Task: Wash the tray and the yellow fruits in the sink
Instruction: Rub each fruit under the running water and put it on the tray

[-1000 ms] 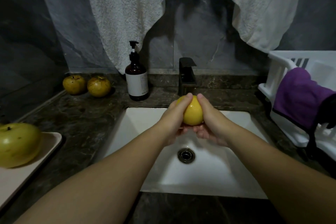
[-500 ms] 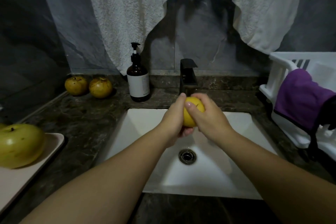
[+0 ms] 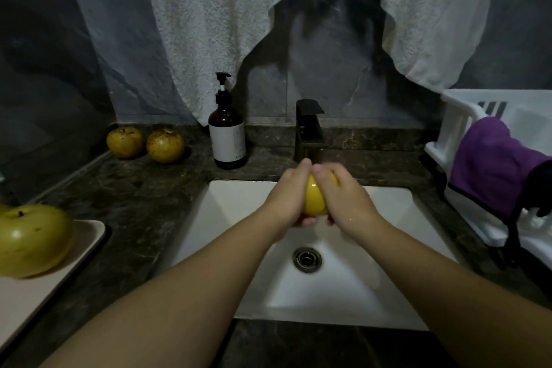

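fingers (image 3: 301, 169) of both hands curled round one yellow fruit (image 3: 313, 202), held between the palms above the white sink (image 3: 373, 248), just in front of the black faucet (image 3: 309, 128).

- left hand (image 3: 286, 196): wraps the fruit's left side, fingertips at its top, thumb side beneath.
- right hand (image 3: 343, 197): wraps the fruit's right side, fingers lying over the top; fingertips of the two hands meet at 12 o'clock on the fruit.
- drain (image 3: 307, 258): at 6 o'clock from the held fruit, on the basin floor.
- running water: cannot tell.
- tray (image 3: 86, 236): beige, on the dark stone counter (image 3: 143, 197) at 9 o'clock from the sink, partly out of frame.
- large green-yellow fruit (image 3: 33, 239): rests on the tray, stem end up.
- two brownish-yellow fruits (image 3: 125, 142), (image 3: 165, 145): side by side, just beside each other, on the counter at 10 o'clock from the sink, against the back wall.
- brown pump bottle (image 3: 227, 136): upright, white label, between the two fruits and the faucet.
- white towels (image 3: 209, 24): hang on the wall at 12 o'clock.
- white rack (image 3: 457, 116): at 3 o'clock from the sink, with a purple cloth (image 3: 493, 164) draped over its near rim.
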